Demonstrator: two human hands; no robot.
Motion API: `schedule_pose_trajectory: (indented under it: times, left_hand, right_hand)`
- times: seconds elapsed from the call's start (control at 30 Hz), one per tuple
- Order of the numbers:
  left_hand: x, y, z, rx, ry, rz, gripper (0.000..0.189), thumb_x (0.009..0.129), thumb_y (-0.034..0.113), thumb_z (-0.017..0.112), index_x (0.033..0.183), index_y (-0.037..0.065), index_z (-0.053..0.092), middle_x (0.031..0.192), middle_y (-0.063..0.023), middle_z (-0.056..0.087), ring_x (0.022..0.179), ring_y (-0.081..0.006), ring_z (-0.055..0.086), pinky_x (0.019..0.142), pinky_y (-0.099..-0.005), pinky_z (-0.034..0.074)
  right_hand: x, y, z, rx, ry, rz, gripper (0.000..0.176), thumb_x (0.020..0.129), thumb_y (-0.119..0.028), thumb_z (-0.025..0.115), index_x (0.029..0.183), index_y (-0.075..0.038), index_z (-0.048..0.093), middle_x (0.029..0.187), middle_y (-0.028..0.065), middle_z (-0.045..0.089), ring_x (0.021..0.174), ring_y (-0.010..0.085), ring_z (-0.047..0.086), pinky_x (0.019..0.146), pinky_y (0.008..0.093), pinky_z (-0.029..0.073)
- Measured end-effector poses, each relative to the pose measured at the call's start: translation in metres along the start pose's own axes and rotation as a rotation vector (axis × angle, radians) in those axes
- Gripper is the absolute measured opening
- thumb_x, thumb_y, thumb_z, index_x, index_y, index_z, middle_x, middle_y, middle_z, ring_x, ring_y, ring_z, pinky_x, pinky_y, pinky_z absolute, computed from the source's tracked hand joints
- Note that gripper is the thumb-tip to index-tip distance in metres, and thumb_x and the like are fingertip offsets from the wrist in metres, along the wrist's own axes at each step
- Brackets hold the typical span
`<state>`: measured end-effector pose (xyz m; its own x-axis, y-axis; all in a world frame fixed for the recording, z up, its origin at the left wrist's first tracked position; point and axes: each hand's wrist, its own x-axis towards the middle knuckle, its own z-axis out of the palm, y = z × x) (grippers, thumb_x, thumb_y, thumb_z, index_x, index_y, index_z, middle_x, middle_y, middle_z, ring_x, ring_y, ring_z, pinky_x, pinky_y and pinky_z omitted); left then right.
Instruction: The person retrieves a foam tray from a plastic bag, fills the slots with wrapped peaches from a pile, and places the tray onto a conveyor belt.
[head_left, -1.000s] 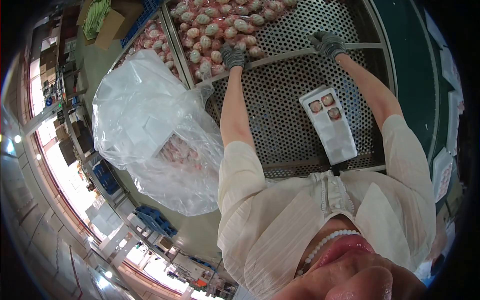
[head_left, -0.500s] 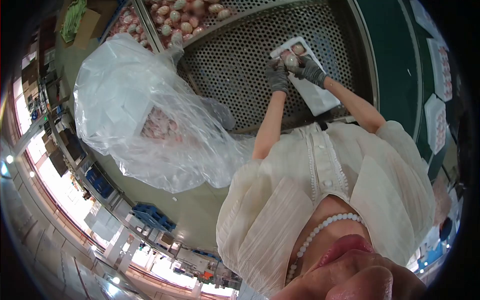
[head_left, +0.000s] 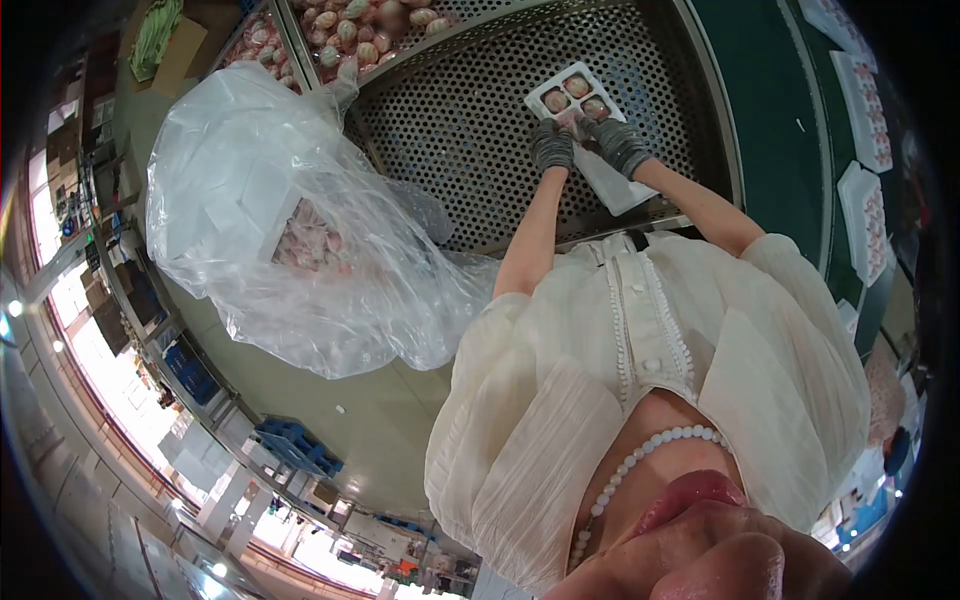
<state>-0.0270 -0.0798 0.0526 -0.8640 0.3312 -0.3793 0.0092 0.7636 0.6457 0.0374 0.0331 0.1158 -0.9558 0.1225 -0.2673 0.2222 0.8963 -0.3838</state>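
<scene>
A white tray (head_left: pixel 536 97) with compartments lies on a perforated metal surface, holding pink-and-white striped balls (head_left: pixel 577 86). Three balls show plainly in its compartments. In the near compartment, a pinkish ball (head_left: pixel 569 119) is partly covered by my fingers. My left hand (head_left: pixel 552 147), in a grey glove, has its fingers closed at the ball's left side. From the right, my gloved right hand (head_left: pixel 616 145) bends its fingers over the same spot; its fingertips are partly hidden. Another white tray part (head_left: pixel 615 188) extends beneath my wrists toward my body.
A large clear plastic bag (head_left: pixel 250 200) with pinkish contents stands at the left. Many more striped balls (head_left: pixel 365 35) lie in a bin beyond the metal rim. On the right, a green belt (head_left: pixel 765 130) carries filled white trays (head_left: pixel 862 220). Blue pallets (head_left: pixel 295 447) lie farther off.
The ball that was between my hands above the tray now appears to rest in a compartment. Three balls show in the tray, and my fingers are at its near compartment.
</scene>
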Motion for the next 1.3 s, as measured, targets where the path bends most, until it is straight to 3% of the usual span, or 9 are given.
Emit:
schedule_pose_trajectory:
  times: [0.13,0.23,0.57,0.77,0.87,0.97,1.13,1.23,1.3]
  left_hand:
    - [0.016,-0.021,0.034,-0.524,0.023,-0.305,0.018,0.073,0.012,0.049,0.087,0.003,0.053,0.077,-0.0136,0.054,0.072,-0.0276,0.053,0.065,-0.0367,0.041]
    - [-0.009,-0.013,0.027,-0.249,0.19,0.21,0.022,0.077,0.013,0.043,0.095,0.004,0.053,0.089,-0.0159,0.051,0.083,-0.0295,0.049,0.072,-0.0345,0.039]
    - [0.007,-0.017,0.016,0.22,-0.032,0.256,0.023,0.073,0.009,0.041,0.091,0.004,0.054,0.09,-0.0164,0.05,0.085,-0.0314,0.047,0.073,-0.0376,0.039]
    - [-0.017,-0.009,0.016,-0.021,0.133,0.287,0.021,0.073,0.007,0.04,0.089,0.002,0.053,0.086,-0.0163,0.051,0.081,-0.032,0.049,0.068,-0.0366,0.041]
    - [-0.015,0.011,-0.003,0.037,-0.109,0.028,0.02,0.073,0.008,0.042,0.089,0.0,0.052,0.085,-0.0172,0.051,0.082,-0.0314,0.05,0.066,-0.0357,0.042]
    - [0.005,-0.002,0.005,0.434,-0.232,0.242,0.024,0.071,0.007,0.046,0.094,0.001,0.05,0.087,-0.0195,0.051,0.083,-0.0306,0.051,0.068,-0.0355,0.043]
    - [0.016,0.017,-0.014,0.421,-0.194,0.191,0.027,0.069,0.011,0.047,0.093,0.001,0.052,0.084,-0.0172,0.053,0.075,-0.0299,0.053,0.065,-0.0367,0.044]
    - [0.039,-0.001,-0.029,0.183,-0.507,0.36,0.026,0.07,0.022,0.045,0.086,0.005,0.055,0.082,-0.015,0.055,0.074,-0.03,0.052,0.065,-0.038,0.043]
    - [0.06,-0.02,-0.041,0.179,-0.267,0.488,0.023,0.072,0.021,0.045,0.086,0.005,0.055,0.083,-0.0153,0.055,0.073,-0.0301,0.052,0.064,-0.0381,0.041]
  right_hand:
    - [0.017,-0.003,-0.005,0.125,0.003,0.079,0.032,0.071,-0.025,0.054,0.096,-0.006,0.048,0.077,0.0157,0.054,0.07,0.0308,0.053,0.061,0.0383,0.042]
    - [0.022,0.004,0.007,0.096,0.048,0.076,0.025,0.072,-0.026,0.053,0.086,-0.006,0.051,0.076,0.0163,0.054,0.07,0.0304,0.053,0.06,0.038,0.042]
    - [0.034,-0.007,0.01,-0.025,0.07,0.055,0.02,0.071,-0.022,0.049,0.084,-0.006,0.051,0.072,0.0151,0.056,0.069,0.0277,0.056,0.058,0.0374,0.043]
    - [0.052,0.006,0.034,-0.12,-0.016,0.127,0.019,0.071,-0.018,0.048,0.085,-0.005,0.051,0.071,0.0154,0.057,0.064,0.0259,0.056,0.056,0.037,0.044]
    - [0.059,0.006,0.037,-0.155,-0.18,0.079,0.02,0.071,-0.016,0.048,0.085,-0.003,0.052,0.072,0.0159,0.057,0.063,0.0259,0.056,0.055,0.0368,0.044]
    - [0.065,-0.001,0.027,-0.162,-0.272,0.113,0.015,0.07,-0.013,0.047,0.075,-0.003,0.056,0.069,0.0161,0.057,0.064,0.0249,0.057,0.055,0.0345,0.044]
    - [0.07,-0.008,0.031,-0.193,-0.136,0.086,0.015,0.07,-0.011,0.046,0.077,-0.004,0.057,0.066,0.0138,0.058,0.063,0.025,0.058,0.056,0.0349,0.046]
    - [0.073,-0.006,0.02,-0.302,-0.421,0.126,0.017,0.069,-0.019,0.048,0.077,-0.007,0.057,0.07,0.012,0.059,0.064,0.0279,0.058,0.057,0.0352,0.046]
    - [0.083,0.018,0.029,-0.24,-0.358,0.0,0.018,0.066,-0.023,0.052,0.074,-0.008,0.059,0.066,0.0122,0.058,0.06,0.0274,0.057,0.056,0.0356,0.045]
